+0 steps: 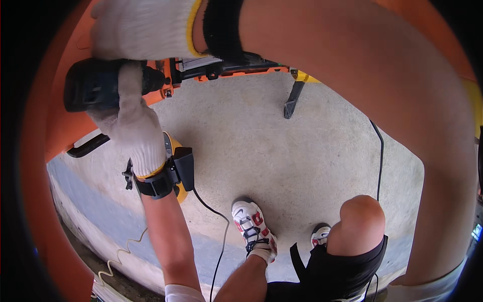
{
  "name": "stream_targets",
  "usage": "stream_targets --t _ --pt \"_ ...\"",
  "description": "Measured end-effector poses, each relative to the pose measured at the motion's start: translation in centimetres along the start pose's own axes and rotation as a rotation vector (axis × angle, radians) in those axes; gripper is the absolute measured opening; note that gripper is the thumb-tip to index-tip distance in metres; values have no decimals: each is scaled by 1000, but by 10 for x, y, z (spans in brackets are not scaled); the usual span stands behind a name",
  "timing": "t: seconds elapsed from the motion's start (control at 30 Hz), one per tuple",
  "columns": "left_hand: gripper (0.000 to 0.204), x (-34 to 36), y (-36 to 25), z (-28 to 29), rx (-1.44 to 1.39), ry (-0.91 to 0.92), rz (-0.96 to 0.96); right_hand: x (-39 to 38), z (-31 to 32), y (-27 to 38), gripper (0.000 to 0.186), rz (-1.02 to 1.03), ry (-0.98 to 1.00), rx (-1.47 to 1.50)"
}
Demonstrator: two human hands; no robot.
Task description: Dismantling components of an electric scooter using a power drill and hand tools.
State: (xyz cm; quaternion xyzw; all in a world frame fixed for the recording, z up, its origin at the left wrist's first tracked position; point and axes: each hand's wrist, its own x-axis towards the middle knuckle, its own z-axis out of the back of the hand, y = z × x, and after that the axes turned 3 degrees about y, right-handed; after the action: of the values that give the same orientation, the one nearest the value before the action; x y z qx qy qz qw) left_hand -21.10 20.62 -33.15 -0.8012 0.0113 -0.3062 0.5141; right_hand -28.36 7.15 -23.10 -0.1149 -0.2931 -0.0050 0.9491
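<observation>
My left hand (135,118), in a white knit glove, is wrapped round a dark cordless drill (89,86). The drill lies on its side, and its chuck end points right, toward an orange bracket (168,79) with dark metal parts. Whether the tip touches a screw is hidden. Across the top reaches my right arm, and my right hand (143,30), in a white glove with a yellow cuff, is just above the drill by the orange panel (63,123). Its fingers are smeared and partly cut off by the picture's edge.
A black handle (88,146) juts from the orange panel. A yellow part with a dark leg (293,100) stands on the concrete floor (226,136). A black box (184,168) is at my left wrist, trailing a black cable (225,221). A pale coiled cord (115,257) hangs lower left.
</observation>
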Motion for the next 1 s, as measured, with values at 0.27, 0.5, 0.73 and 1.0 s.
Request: stream_targets --t 0.27,0.5,0.73,1.0 --pt "63 -10 -2 -5 105 20 -27 -6 -1 -5 25 9 33 -28" --pt "63 -13 -2 -4 66 -16 -21 -8 5 -8 26 36 100 -66" --pt "66 -14 -9 -11 240 3 31 -10 -1 2 26 20 118 -69" --pt "67 -13 -32 -17 430 132 -51 -13 2 -8 25 -63 -51 36"
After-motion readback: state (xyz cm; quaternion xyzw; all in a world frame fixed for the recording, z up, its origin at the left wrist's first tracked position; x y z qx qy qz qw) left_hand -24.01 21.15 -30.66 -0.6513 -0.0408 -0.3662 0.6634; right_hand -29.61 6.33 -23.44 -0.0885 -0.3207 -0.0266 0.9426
